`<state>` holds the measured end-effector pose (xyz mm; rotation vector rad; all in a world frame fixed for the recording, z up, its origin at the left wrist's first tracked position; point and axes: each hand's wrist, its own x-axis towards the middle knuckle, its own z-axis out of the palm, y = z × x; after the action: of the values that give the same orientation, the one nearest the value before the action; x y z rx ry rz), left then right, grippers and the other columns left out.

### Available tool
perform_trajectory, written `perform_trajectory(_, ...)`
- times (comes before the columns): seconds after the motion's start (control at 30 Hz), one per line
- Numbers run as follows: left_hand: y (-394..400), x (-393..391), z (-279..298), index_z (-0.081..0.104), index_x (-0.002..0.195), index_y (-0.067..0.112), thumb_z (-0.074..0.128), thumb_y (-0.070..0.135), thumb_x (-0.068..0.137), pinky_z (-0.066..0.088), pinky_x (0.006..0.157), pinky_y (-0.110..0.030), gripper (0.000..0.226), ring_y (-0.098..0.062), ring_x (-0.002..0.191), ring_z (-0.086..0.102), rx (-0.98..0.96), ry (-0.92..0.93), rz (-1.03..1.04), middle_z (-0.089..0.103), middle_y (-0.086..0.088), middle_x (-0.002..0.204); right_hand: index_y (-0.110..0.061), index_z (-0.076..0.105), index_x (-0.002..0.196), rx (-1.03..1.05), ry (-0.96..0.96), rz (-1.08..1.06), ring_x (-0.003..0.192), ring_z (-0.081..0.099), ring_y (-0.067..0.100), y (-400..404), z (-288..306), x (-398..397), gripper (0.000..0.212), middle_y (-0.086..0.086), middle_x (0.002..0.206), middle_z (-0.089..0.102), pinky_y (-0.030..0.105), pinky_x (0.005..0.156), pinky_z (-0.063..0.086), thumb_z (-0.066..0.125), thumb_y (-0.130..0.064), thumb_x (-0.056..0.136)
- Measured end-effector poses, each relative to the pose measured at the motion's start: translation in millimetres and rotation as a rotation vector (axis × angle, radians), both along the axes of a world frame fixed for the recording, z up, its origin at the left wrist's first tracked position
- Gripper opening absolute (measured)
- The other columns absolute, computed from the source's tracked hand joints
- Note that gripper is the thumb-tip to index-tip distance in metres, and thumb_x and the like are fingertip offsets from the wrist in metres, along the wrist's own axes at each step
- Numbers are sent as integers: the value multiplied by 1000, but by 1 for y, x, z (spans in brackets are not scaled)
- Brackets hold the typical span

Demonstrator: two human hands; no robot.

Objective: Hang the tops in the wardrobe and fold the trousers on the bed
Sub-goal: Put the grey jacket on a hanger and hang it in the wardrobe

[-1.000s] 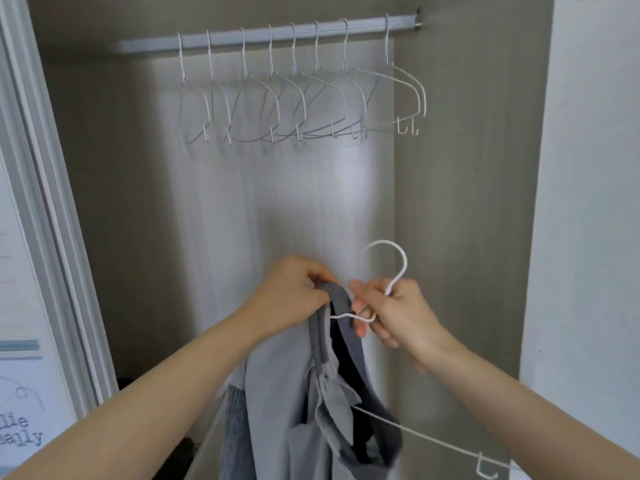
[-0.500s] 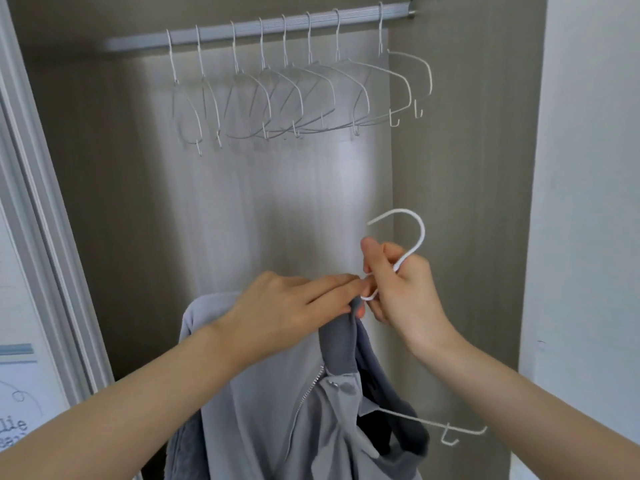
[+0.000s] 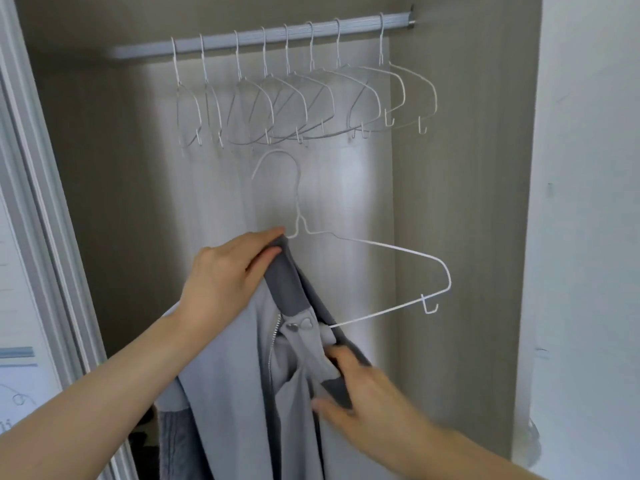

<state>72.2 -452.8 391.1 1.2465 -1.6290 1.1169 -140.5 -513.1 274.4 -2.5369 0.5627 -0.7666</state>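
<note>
A grey zip-up top (image 3: 225,382) with a darker collar hangs half on a white wire hanger (image 3: 408,258) in front of the open wardrobe. The hanger's left shoulder is inside the top; its right shoulder and hook stick out bare. My left hand (image 3: 225,275) grips the collar and the hanger's neck at the top. Lower right, my right hand (image 3: 360,393) pinches the loose front edge of the top near the dark collar band.
A grey wardrobe rail (image 3: 263,38) runs across the top, carrying several empty white wire hangers (image 3: 304,98). The wardrobe's side panel (image 3: 460,237) stands to the right, a white wall beyond it. A door frame (image 3: 38,202) borders the left.
My right hand let go of the hanger's hook and dropped to the top's loose front edge. My left hand rose with the collar and hanger, whose right shoulder is now exposed.
</note>
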Motion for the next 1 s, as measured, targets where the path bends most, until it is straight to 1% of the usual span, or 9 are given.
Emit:
perform_trajectory(0.1,10,5,3,72,114,11,57,23,95,52,61,-32,27,-7,90,62,-29,-33,40,75,4,103,-28,41,123,-182,183,-20,105,54,13,-9,-1,-1,42,-11,120,56,25,76,42,52,-49,89)
perform_trajectory(0.2,26,22,1,72,115,8,58,18,96,50,60,-31,26,-10,87,60,-66,-79,90,75,1,101,-25,52,87,-579,84,-113,79,64,17,-36,2,-12,17,-6,83,66,24,65,41,48,-41,86)
perform_trajectory(0.27,39,34,-5,71,115,6,58,17,96,50,65,-28,26,-9,88,62,-70,-68,92,75,-1,102,-31,48,90,-616,11,-150,80,67,15,-60,5,-23,11,-8,80,67,28,84,49,44,-40,85)
perform_trajectory(0.3,46,38,-9,71,115,5,58,17,96,50,68,-25,26,-8,90,62,-62,-62,94,74,-1,102,-34,49,98,-644,15,-186,85,68,12,-69,8,-29,15,-10,87,68,40,95,49,42,-39,87)
perform_trajectory(0.4,61,42,-19,71,115,4,57,16,96,47,80,-12,26,-2,93,60,-39,-51,92,74,-1,102,-31,57,112,-683,-16,-202,95,67,8,-83,25,-42,28,-9,102,69,58,97,45,40,-36,90)
perform_trajectory(0.6,82,41,-18,69,114,0,59,12,93,41,84,-4,27,2,88,60,-34,-25,69,71,-1,93,-23,65,111,-778,-68,-58,97,64,12,-91,55,-46,26,-6,102,68,39,99,47,44,-30,97)
perform_trajectory(0.73,87,37,-23,72,110,5,57,25,94,42,75,-5,30,2,78,56,-122,249,-3,65,10,98,-27,58,120,-655,-38,68,100,63,10,-91,51,-44,25,-12,108,65,33,79,53,47,-30,98)
perform_trajectory(0.87,92,34,-32,71,108,10,57,27,92,43,75,-4,27,-1,76,58,-102,254,-36,62,26,102,-24,62,114,-571,-118,107,88,65,6,-89,53,-49,23,-11,103,67,29,72,52,49,-32,97)
perform_trajectory(1.0,96,32,-38,73,105,3,57,22,92,43,73,-7,28,-4,72,57,-34,175,-21,69,1,84,-24,63,114,-554,-144,138,85,65,9,-89,62,-54,23,-14,104,68,25,75,49,52,-31,96)
